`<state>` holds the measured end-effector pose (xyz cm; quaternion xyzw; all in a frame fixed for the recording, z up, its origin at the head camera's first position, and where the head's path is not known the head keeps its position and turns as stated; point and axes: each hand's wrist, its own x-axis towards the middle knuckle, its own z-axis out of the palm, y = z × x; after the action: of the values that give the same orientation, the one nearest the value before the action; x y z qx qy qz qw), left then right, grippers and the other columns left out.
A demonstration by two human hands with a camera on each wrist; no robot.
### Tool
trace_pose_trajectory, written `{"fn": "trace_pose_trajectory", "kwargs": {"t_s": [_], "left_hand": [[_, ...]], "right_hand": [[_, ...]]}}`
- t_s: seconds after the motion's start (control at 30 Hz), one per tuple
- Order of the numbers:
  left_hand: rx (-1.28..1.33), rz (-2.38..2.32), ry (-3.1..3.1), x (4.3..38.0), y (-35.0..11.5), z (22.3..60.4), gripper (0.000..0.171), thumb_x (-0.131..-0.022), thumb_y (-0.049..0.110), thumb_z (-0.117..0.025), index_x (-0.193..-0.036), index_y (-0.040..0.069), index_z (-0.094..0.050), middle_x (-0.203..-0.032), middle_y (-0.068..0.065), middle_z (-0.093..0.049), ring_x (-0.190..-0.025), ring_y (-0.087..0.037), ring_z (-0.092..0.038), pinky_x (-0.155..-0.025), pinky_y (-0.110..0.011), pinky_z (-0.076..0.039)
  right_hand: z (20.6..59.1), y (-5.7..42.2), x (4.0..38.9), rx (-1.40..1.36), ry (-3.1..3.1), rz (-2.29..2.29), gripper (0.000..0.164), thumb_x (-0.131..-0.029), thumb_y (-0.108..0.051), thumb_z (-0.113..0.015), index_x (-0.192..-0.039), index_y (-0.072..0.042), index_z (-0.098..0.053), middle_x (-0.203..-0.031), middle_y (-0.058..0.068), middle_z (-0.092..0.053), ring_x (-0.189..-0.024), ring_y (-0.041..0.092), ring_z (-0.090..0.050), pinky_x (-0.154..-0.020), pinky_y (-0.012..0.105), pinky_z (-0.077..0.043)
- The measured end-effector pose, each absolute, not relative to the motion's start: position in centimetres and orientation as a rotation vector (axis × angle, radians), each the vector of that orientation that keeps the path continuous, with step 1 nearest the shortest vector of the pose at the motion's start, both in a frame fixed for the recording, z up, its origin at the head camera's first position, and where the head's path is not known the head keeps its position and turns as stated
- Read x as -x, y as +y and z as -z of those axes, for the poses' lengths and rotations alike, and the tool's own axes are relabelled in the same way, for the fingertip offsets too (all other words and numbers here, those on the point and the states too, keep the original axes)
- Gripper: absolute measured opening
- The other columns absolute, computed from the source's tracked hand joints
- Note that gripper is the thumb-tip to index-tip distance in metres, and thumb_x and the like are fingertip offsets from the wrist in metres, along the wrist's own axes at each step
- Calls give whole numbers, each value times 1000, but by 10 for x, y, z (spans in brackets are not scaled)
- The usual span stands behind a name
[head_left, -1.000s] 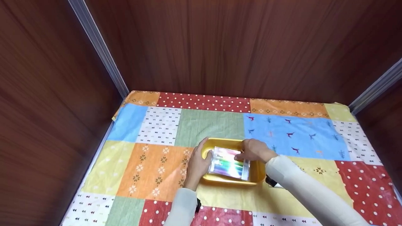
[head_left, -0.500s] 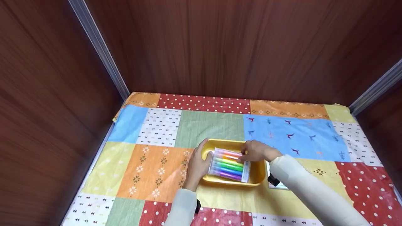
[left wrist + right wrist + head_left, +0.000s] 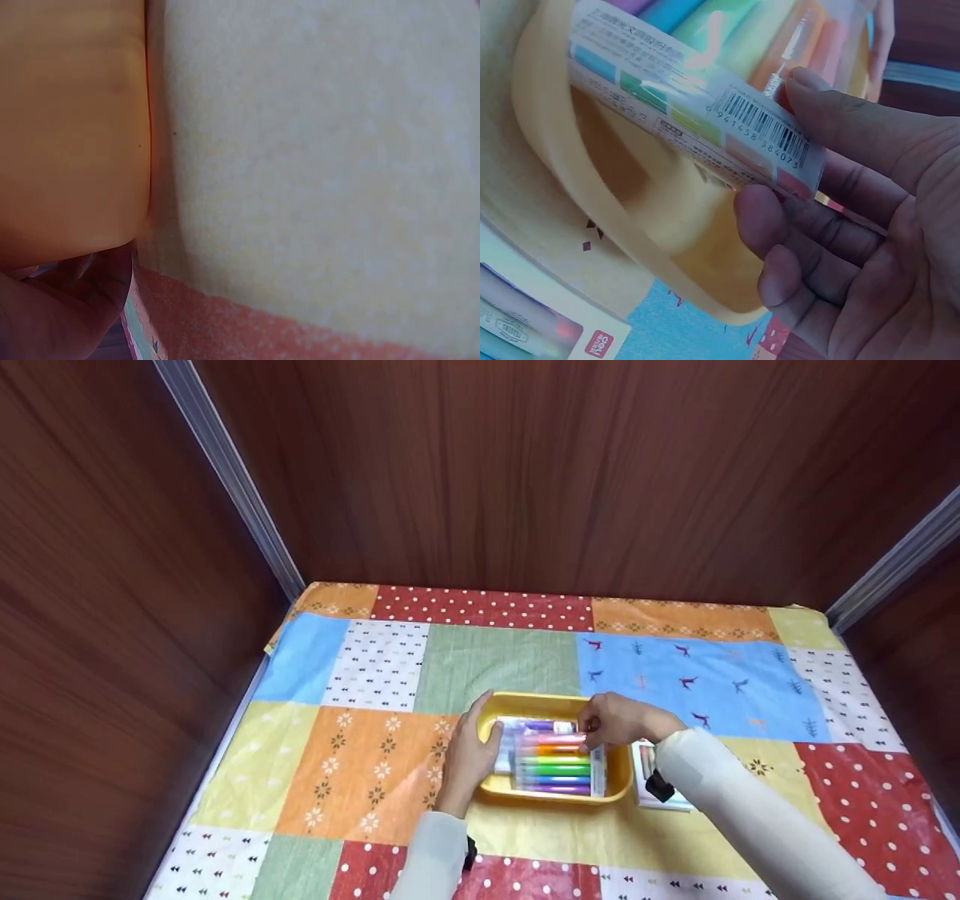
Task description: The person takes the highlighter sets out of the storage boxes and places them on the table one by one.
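A yellow plastic bin (image 3: 544,797) sits on the patterned cloth. My left hand (image 3: 469,757) grips its left wall, thumb inside and fingers outside; in the left wrist view, fingers show beneath the bin's wall (image 3: 71,135). My right hand (image 3: 624,721) pinches the right end of a clear pack of coloured highlighters (image 3: 559,771), thumb on top and fingers below. In the right wrist view the pack's barcoded label (image 3: 697,97) is tilted above the bin. Under it lies another clear pack (image 3: 506,761), with a purple pen at its far edge, mostly hidden.
Just right of the bin, a white-edged pen pack (image 3: 664,801) lies on the cloth, partly hidden by my right forearm. Brown wooden panels (image 3: 517,472) stand behind and on both sides. The patchwork cloth (image 3: 375,780) covers the table.
The highlighter pack has tilted up and shifted slightly right in my right hand, exposing the other pack beneath. My right hand has moved a little right. My left hand stays on the bin.
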<state>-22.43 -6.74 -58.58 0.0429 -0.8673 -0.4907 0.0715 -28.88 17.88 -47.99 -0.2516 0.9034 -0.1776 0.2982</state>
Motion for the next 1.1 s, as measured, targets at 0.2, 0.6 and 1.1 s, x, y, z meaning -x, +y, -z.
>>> {"fn": "trace_pose_trajectory", "kwargs": {"t_s": [0.2,0.6,1.1], "left_hand": [[-127,1481,-2608,225,-67,587,56,-99,27,-61,-152,30,-44,-150,-5,-55,-133,-35,-56,-102,-55,-50],[-122,1451,-2613,223,-67,584,55,-98,26,-62,-150,32,-46,-146,-8,-59,-128,-36,-59,-95,-56,-52],[-137,1494,-2617,222,-68,584,55,-99,28,-61,-152,33,-44,-148,-7,-56,-132,-36,-56,-102,-57,-49]], "right_hand": [[479,184,284,722,2415,524,16,-86,-21,-80,-78,-13,-69,-69,-4,-52,-67,11,-50,-59,24,-40],[477,199,277,896,2448,618,14,-87,-18,-79,-78,-10,-71,-67,-5,-58,-62,6,-48,-55,20,-40],[469,214,270,950,2511,687,17,-91,-17,-73,-76,-11,-69,-68,-4,-59,-62,5,-45,-57,19,-38]]}}
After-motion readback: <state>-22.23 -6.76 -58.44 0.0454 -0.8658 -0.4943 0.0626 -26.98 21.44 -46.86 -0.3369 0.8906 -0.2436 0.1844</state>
